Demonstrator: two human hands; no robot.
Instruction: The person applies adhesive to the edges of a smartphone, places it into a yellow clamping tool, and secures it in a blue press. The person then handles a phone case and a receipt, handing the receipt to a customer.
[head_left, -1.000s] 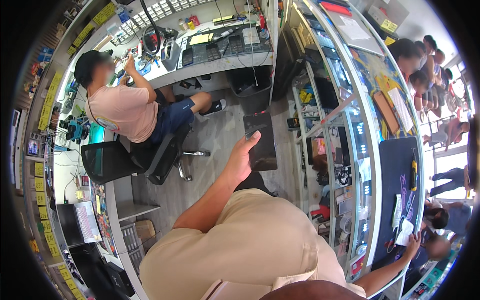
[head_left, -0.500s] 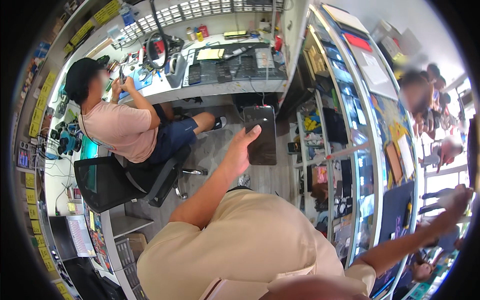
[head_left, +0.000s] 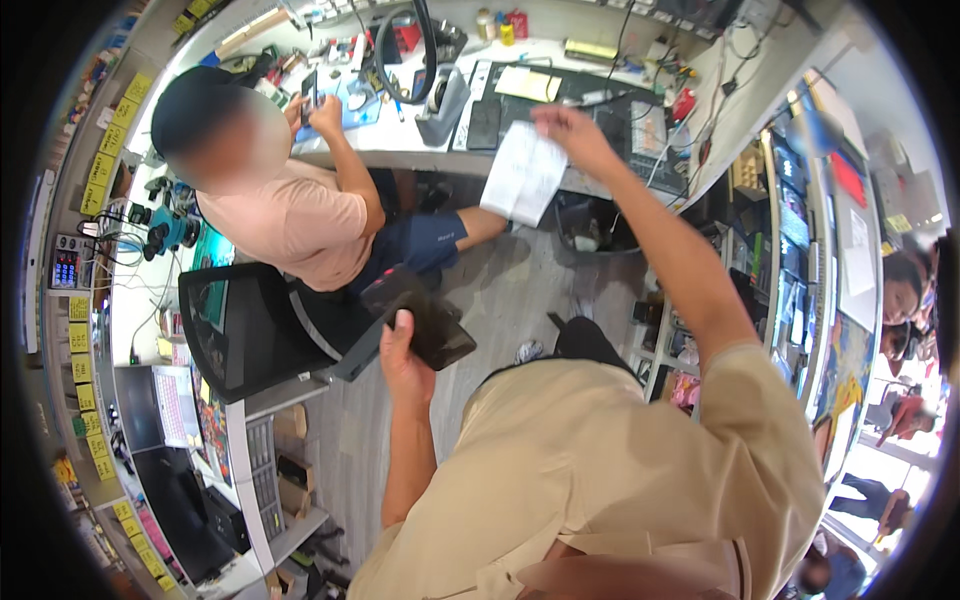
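Observation:
My left hand [head_left: 408, 368] is closed around a dark smartphone [head_left: 436, 335], with the thumb lying on its near edge. The phone is tilted and slightly blurred, in front of the office chair. At the far side, my right hand [head_left: 568, 130] reaches to the front edge of the workbench. Its fingers are shut on the top of a white sheet of paper [head_left: 524, 175] with faint marks on it. The sheet hangs down over the bench edge. Whether it is a single page or a pad I cannot tell.
A person in a pink shirt [head_left: 290, 215] sits at the left on a black mesh chair [head_left: 235, 325], holding a small device. On the white workbench [head_left: 400, 130] are a black mat and tools. A black bin [head_left: 597, 235] stands below. Glass display cases [head_left: 790, 250] line the right.
My right arm has swung from the far right to the workbench and now holds the paper. My left hand has moved left and nearer with the phone, tilting it. The view has turned rightward.

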